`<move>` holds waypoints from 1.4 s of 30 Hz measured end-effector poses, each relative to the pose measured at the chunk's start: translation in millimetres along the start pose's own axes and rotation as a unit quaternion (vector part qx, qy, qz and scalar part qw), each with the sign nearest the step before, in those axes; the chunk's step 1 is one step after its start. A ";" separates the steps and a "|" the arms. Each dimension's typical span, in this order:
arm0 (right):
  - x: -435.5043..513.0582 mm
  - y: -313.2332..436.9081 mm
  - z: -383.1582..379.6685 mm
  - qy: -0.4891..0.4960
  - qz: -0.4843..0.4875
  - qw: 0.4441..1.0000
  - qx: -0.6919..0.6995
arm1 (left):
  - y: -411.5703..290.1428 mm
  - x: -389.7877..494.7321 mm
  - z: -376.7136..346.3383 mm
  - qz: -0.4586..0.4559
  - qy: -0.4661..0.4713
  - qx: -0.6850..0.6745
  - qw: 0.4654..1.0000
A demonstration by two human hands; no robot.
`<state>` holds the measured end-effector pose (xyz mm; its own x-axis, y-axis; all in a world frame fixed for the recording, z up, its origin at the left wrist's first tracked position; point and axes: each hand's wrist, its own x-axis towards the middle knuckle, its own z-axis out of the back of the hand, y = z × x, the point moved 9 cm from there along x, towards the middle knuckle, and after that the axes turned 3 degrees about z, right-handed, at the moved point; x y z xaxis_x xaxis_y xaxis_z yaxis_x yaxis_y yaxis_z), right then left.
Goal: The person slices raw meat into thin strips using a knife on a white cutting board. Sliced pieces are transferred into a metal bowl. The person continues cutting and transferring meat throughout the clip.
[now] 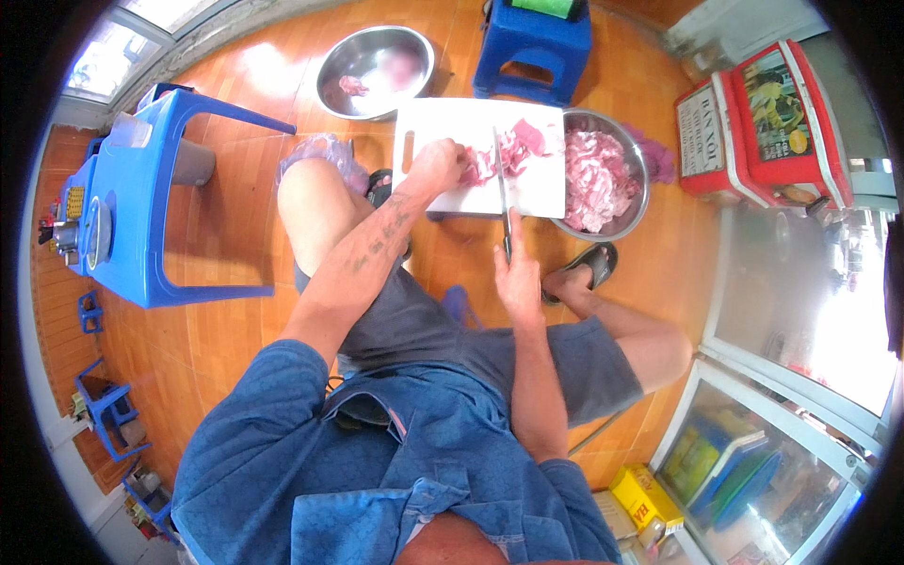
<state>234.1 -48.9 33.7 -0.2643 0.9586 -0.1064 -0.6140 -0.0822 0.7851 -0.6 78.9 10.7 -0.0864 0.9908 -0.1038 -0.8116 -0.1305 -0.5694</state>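
Note:
A white plastic cutting board [438, 116] lies before me with pieces of raw meat [519, 145] across its middle. My left hand [439, 168] holds the left end of the meat, its fingertips curled against it and partly hidden. My right hand [519, 279] grips the black handle of a kitchen knife [499, 169], index finger stretched along it. The blade points away from me and lies across the meat, with pieces on both sides. Right of the board, partly under its edge, a steel bowl [644, 201] is heaped with sliced raw meat [599, 180].
Beyond the board's left corner stands a steel basin [332, 99] with a piece of meat [353, 86] in it. A blue plastic stool [533, 42] is at the far side. A blue plastic table [152, 212] stands left; red cooler boxes [766, 134] are right.

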 end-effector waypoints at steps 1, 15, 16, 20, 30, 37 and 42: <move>-0.4 3.1 1.0 0.013 -0.014 1.000 -0.008 | 1.1 1.7 -0.3 0.016 0.009 0.014 1.000; -17.8 1.9 -29.2 0.126 -0.017 0.979 -0.157 | 5.1 7.3 -7.5 -0.011 0.017 0.032 0.999; -14.2 3.5 -30.8 0.128 -0.017 0.981 -0.143 | 6.3 8.9 -8.4 -0.024 0.012 0.039 0.999; 19.0 11.6 -42.3 0.102 0.006 0.986 -0.129 | -2.6 9.5 -4.7 -0.046 0.004 0.045 0.998; -11.3 6.0 -35.7 0.146 -0.055 0.980 -0.126 | -1.7 2.8 -7.4 -0.060 0.001 0.037 0.997; 43.8 17.3 -47.2 0.098 0.009 0.992 -0.083 | -1.9 2.1 -7.8 -0.070 -0.002 0.019 0.997; 4.9 1.1 -37.9 0.137 -0.064 0.985 -0.079 | -2.7 4.2 -14.0 -0.068 0.018 0.025 0.997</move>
<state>204.0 -54.7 10.9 -0.3551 0.8560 -0.3758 -0.7581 -0.0284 0.6516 9.4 83.0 0.3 0.0469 0.9972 -0.0586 -0.8426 0.0080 -0.5385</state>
